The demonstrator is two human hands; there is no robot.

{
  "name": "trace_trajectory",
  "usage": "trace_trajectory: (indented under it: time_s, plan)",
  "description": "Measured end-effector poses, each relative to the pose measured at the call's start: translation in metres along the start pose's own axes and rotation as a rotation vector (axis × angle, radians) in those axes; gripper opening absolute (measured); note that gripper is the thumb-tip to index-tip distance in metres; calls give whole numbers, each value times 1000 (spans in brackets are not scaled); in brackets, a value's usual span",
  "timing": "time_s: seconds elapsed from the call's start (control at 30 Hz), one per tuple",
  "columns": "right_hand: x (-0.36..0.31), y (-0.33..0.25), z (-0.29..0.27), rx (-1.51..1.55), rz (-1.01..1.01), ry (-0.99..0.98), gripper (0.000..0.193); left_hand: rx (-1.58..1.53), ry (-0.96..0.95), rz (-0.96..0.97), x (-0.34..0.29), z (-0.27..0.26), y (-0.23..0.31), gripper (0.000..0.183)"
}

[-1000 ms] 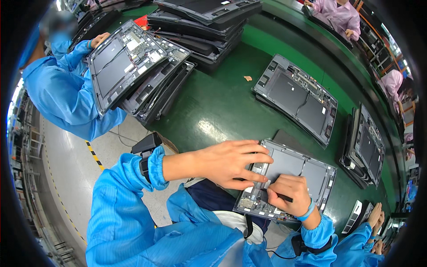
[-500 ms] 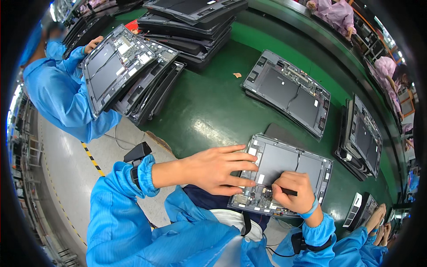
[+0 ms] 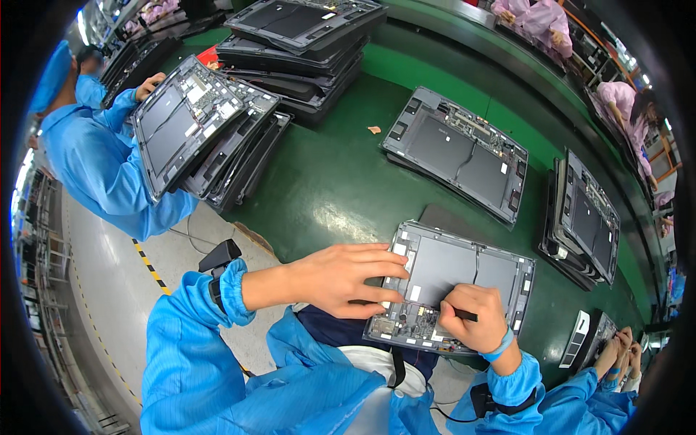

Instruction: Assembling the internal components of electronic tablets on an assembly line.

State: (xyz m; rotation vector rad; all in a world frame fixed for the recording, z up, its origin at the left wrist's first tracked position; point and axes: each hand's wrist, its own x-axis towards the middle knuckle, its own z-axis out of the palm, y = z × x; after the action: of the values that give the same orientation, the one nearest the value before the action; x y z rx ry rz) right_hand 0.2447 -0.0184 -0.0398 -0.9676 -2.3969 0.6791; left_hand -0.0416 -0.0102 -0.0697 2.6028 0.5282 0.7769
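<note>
Before me, over the near edge of the table, lies a dark grey open laptop chassis [image 3: 500, 279] with its battery and circuit boards exposed. My left hand [image 3: 348, 279] is spread flat, fingertips resting on the chassis's left edge. My right hand [image 3: 475, 315] is closed round a thin black pen-like tool [image 3: 466, 315], above the circuit board [image 3: 417, 319] on the near side of the chassis. The tool's tip is hidden under my fingers. A dark flat piece [image 3: 442, 216] shows from beneath the far edge of the chassis.
Beyond it lies another stack of open chassis [image 3: 460, 156], with a further stack [image 3: 591, 217] at the right. Taller piles [image 3: 297, 65] stand at the far left. A blue-sleeved person [image 3: 94, 156] holds a chassis there. Another person's hands [image 3: 616, 351] work at the right.
The whole view has shifted slightly, so the table and stacks appear a little to the left. My right hand stays closed on the tool over the board; my left stays flat.
</note>
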Motion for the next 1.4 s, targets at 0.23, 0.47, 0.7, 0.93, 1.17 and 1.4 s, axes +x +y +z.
trace_trajectory:
  time_s: [0.23, 0.47, 0.7, 0.93, 1.17, 1.4]
  plan:
    - [-2, 0, 2, 17, 18, 15, 12, 34, 7, 16, -1, 0, 0, 27]
    - [-8, -1, 6, 37, 19, 68, 12, 60, 21, 51, -1, 1, 2, 28]
    - [-12, -8, 8, -27, -1, 65, 12, 150, -20, 79, 3, -3, 4, 28]
    - [-14, -5, 11, -7, 0, 130, 13, 93, 33, 25, -2, -1, 3, 29]
    - [-18, -4, 9, -28, -12, 131, 15, 139, 1, 62, 6, -2, 0, 27]
    - [-43, -34, 8, 69, -34, 403, 6, 80, 106, 68, 6, -9, 2, 26]
